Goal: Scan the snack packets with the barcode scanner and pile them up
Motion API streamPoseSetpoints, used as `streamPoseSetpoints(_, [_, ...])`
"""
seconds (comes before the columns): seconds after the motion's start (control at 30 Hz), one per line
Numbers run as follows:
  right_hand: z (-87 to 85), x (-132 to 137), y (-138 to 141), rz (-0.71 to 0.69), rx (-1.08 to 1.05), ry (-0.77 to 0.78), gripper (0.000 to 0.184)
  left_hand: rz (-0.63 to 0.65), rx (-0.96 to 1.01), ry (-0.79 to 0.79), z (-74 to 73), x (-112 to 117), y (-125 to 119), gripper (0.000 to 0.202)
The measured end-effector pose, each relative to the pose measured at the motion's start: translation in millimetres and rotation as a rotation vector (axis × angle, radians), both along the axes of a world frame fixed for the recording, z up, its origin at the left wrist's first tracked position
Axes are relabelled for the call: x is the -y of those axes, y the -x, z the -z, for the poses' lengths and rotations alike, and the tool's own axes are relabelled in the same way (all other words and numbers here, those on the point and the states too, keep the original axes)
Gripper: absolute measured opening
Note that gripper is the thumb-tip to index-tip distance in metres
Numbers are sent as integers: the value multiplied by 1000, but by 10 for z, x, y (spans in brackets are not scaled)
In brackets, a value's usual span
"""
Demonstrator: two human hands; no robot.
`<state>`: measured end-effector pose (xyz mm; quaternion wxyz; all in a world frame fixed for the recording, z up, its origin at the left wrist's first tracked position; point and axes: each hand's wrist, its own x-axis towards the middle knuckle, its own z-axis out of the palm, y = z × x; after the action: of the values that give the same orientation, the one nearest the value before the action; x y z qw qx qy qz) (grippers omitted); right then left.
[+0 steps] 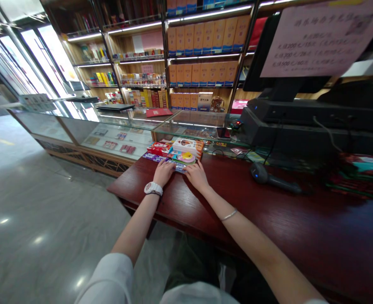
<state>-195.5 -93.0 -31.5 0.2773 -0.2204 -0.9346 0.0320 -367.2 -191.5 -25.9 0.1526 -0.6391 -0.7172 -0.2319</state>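
Observation:
Both my hands reach forward to a small blue-and-silver packet (180,167) on the dark red-brown counter (186,198). Its left end is pinched by my left hand (164,172), whose wrist wears a white watch. My right hand (197,175) grips the other end, a thin bracelet further up that arm. Just behind the packet lies a colourful pack with a yellow round picture (186,156). Purple packets (155,157) lie to the left, below a red box (160,148). A white box (185,145) rests at the back, with an orange pack (199,147) beside it.
A barcode scanner (268,177) lies on the counter to the right, near a black monitor base (268,114) with cables. Stacked red-green packs (360,171) sit at far right. Glass display cases (110,139) stand ahead and left, and a phone (223,133) lies behind the packs.

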Motion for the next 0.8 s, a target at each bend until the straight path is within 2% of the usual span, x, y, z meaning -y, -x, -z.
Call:
streamPoseSetpoints(0.37, [91, 71, -63, -27, 17, -27, 35, 12, 33, 49, -62, 74, -28, 22])
streamPoseSetpoints(0.6, [105, 73, -64, -38, 28, -19, 39, -5, 86, 57, -6, 82, -26, 23])
streamPoseSetpoints(0.8, [111, 90, -55, -23, 41, 0, 40, -43, 43, 49, 18, 64, -24, 24])
